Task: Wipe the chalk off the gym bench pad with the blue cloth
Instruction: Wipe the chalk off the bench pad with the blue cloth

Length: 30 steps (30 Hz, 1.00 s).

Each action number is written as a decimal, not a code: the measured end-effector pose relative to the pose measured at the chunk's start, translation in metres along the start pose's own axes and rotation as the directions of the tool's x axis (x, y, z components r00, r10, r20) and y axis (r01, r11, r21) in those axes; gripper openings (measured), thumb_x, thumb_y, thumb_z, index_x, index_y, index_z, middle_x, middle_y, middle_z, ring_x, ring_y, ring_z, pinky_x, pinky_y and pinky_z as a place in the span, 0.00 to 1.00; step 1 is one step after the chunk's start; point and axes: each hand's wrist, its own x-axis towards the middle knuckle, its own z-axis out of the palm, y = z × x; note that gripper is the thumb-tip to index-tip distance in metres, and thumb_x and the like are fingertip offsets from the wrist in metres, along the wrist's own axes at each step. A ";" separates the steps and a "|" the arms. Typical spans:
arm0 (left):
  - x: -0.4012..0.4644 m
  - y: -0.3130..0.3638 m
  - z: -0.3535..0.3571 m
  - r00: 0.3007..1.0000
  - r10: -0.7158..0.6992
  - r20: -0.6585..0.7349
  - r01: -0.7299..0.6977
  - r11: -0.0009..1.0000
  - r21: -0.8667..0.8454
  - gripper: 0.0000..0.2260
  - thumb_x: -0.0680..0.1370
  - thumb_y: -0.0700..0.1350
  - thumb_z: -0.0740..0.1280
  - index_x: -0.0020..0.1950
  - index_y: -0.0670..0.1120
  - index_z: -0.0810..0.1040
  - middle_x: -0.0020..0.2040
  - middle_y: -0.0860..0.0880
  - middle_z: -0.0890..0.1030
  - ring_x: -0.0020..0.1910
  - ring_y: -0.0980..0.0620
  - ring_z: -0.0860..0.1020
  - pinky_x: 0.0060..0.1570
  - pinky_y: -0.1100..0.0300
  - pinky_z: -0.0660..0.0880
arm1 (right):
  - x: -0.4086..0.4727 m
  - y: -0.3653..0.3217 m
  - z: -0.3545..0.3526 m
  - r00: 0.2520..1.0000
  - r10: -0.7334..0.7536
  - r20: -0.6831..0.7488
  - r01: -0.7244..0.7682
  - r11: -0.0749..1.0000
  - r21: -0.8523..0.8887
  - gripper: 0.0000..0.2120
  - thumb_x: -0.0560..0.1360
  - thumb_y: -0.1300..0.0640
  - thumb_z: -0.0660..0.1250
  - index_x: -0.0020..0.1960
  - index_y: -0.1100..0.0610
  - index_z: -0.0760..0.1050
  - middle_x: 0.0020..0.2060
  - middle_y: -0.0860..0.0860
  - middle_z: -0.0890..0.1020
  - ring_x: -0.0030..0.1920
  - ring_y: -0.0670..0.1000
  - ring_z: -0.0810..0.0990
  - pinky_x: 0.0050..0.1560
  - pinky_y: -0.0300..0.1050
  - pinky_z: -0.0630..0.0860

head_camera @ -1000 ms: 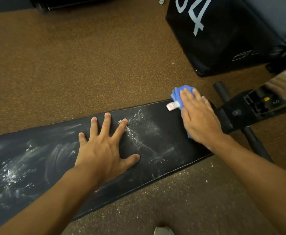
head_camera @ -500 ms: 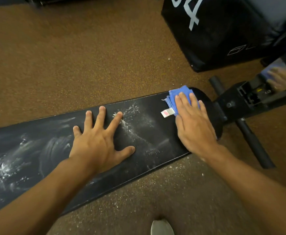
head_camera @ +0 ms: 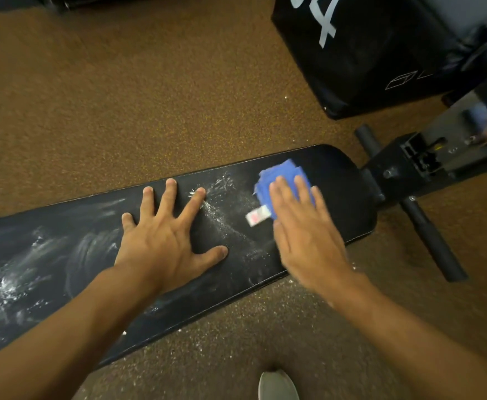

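Note:
The black bench pad (head_camera: 340,180) runs across the view from lower left to right. White chalk (head_camera: 222,209) streaks its middle, and more chalk smears (head_camera: 14,281) cover its left part. The folded blue cloth (head_camera: 280,180), with a white tag (head_camera: 258,215), lies on the pad near its right end. My right hand (head_camera: 306,235) presses flat on the cloth, fingers together, and looks motion-blurred. My left hand (head_camera: 167,241) rests flat on the pad with fingers spread, just left of the chalk streak.
A black padded box (head_camera: 366,53) with white numerals stands at the back right. The bench's black metal frame and crossbar (head_camera: 427,226) stick out past the pad's right end. Brown speckled floor (head_camera: 121,96) surrounds it, with chalk dust and a shoe tip (head_camera: 277,385) near me.
My right hand has slid the cloth leftward along the pad, from its right end toward the chalk streak. The left hand stays planted.

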 end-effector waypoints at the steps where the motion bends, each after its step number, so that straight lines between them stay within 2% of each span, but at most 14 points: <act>1: 0.000 0.000 0.000 1.000 -0.003 0.003 0.003 1.000 -0.002 0.49 0.62 0.83 0.44 0.79 0.64 0.38 0.82 0.47 0.41 0.80 0.37 0.44 0.73 0.31 0.58 | -0.016 -0.003 0.001 0.995 -0.093 0.037 0.093 0.996 -0.011 0.28 0.84 0.51 0.47 0.82 0.56 0.49 0.81 0.52 0.53 0.81 0.54 0.44 0.80 0.58 0.47; 3: -0.001 0.000 -0.001 1.000 -0.006 0.008 0.006 1.000 -0.009 0.49 0.63 0.83 0.46 0.79 0.64 0.37 0.82 0.47 0.40 0.80 0.37 0.43 0.73 0.31 0.58 | -0.039 0.012 -0.003 0.975 -0.199 0.096 0.201 0.979 -0.013 0.28 0.84 0.50 0.47 0.82 0.55 0.47 0.81 0.52 0.51 0.81 0.51 0.42 0.80 0.56 0.46; 4: -0.001 0.000 -0.001 1.000 -0.005 0.007 0.005 1.000 -0.010 0.49 0.64 0.83 0.47 0.79 0.64 0.37 0.82 0.47 0.40 0.80 0.37 0.43 0.73 0.31 0.57 | -0.040 0.025 -0.005 0.976 -0.195 0.094 0.198 0.980 -0.021 0.28 0.84 0.50 0.47 0.82 0.55 0.47 0.81 0.52 0.51 0.81 0.50 0.43 0.80 0.55 0.46; 8: 0.000 0.000 -0.001 1.000 0.002 0.009 -0.002 1.000 -0.004 0.49 0.65 0.83 0.47 0.79 0.63 0.38 0.83 0.47 0.41 0.80 0.36 0.43 0.73 0.31 0.57 | 0.009 0.040 -0.008 0.993 0.119 0.001 -0.119 0.993 -0.015 0.29 0.82 0.50 0.45 0.82 0.56 0.48 0.81 0.53 0.54 0.81 0.54 0.44 0.80 0.57 0.46; 10: 0.001 0.000 -0.001 1.000 0.001 0.018 -0.001 1.000 -0.002 0.48 0.65 0.83 0.48 0.79 0.63 0.38 0.82 0.47 0.40 0.80 0.36 0.43 0.73 0.31 0.56 | 0.022 0.014 -0.004 0.983 0.182 -0.026 -0.181 0.983 0.022 0.29 0.82 0.51 0.46 0.81 0.58 0.50 0.81 0.54 0.54 0.81 0.57 0.46 0.79 0.60 0.47; 13: 0.000 -0.001 -0.001 1.000 0.000 0.020 0.000 1.000 -0.019 0.49 0.65 0.83 0.48 0.79 0.63 0.37 0.82 0.48 0.39 0.80 0.37 0.42 0.74 0.31 0.55 | -0.014 -0.022 0.004 0.999 -0.034 0.033 0.034 0.999 0.001 0.28 0.84 0.52 0.46 0.82 0.57 0.48 0.81 0.53 0.53 0.81 0.55 0.44 0.80 0.59 0.47; 16: -0.005 -0.002 -0.003 1.000 0.005 -0.010 -0.005 0.998 -0.062 0.49 0.64 0.83 0.46 0.79 0.64 0.35 0.82 0.48 0.37 0.80 0.38 0.40 0.75 0.33 0.54 | -0.048 -0.010 -0.001 0.970 -0.219 0.101 0.217 0.976 0.034 0.27 0.84 0.51 0.48 0.82 0.55 0.48 0.81 0.51 0.51 0.81 0.51 0.43 0.79 0.56 0.47; 18: -0.012 -0.008 -0.004 0.999 0.029 -0.041 -0.033 0.994 -0.101 0.48 0.65 0.83 0.45 0.79 0.64 0.35 0.82 0.48 0.35 0.81 0.39 0.39 0.76 0.34 0.52 | -0.038 0.007 -0.003 0.971 -0.217 0.097 0.216 0.976 0.014 0.28 0.83 0.51 0.48 0.82 0.55 0.49 0.81 0.51 0.53 0.81 0.50 0.44 0.79 0.55 0.48; 22: -0.030 -0.029 -0.003 0.996 0.051 -0.079 -0.055 0.998 -0.044 0.48 0.65 0.83 0.44 0.80 0.64 0.37 0.83 0.47 0.37 0.81 0.38 0.40 0.76 0.34 0.52 | 0.012 -0.009 0.001 0.998 0.066 0.018 -0.067 0.997 0.027 0.28 0.83 0.51 0.46 0.81 0.57 0.50 0.81 0.53 0.55 0.81 0.55 0.45 0.79 0.59 0.49; 23: -0.034 -0.034 -0.003 0.996 0.045 -0.072 -0.047 0.998 -0.037 0.48 0.65 0.83 0.44 0.80 0.64 0.37 0.82 0.47 0.37 0.81 0.39 0.39 0.76 0.33 0.51 | 0.015 -0.017 0.003 0.997 0.077 0.012 -0.078 0.997 0.027 0.28 0.83 0.51 0.45 0.81 0.57 0.49 0.81 0.53 0.54 0.81 0.56 0.45 0.79 0.60 0.49; 25: -0.041 -0.041 -0.001 0.999 0.025 -0.039 -0.026 0.999 -0.026 0.49 0.64 0.84 0.43 0.79 0.64 0.35 0.82 0.48 0.34 0.80 0.39 0.37 0.76 0.32 0.52 | 0.002 -0.028 0.005 0.998 -0.040 0.041 0.040 0.999 0.011 0.28 0.84 0.51 0.46 0.82 0.57 0.48 0.81 0.52 0.52 0.81 0.55 0.42 0.79 0.60 0.48; 28: -0.049 -0.047 0.002 1.000 -0.008 0.001 0.008 1.000 -0.018 0.49 0.63 0.84 0.41 0.79 0.64 0.33 0.82 0.48 0.33 0.80 0.40 0.36 0.75 0.33 0.54 | -0.031 -0.017 0.000 0.955 -0.266 0.133 0.267 0.964 0.006 0.28 0.84 0.51 0.48 0.82 0.55 0.47 0.81 0.51 0.49 0.81 0.51 0.41 0.80 0.56 0.46; 30: -0.051 -0.047 0.005 1.000 -0.021 0.012 0.021 0.999 -0.027 0.49 0.63 0.84 0.42 0.79 0.64 0.35 0.82 0.48 0.35 0.80 0.39 0.38 0.74 0.33 0.55 | -0.028 0.002 -0.003 0.957 -0.258 0.130 0.260 0.965 -0.001 0.28 0.83 0.51 0.49 0.82 0.54 0.48 0.81 0.50 0.51 0.81 0.50 0.41 0.80 0.56 0.48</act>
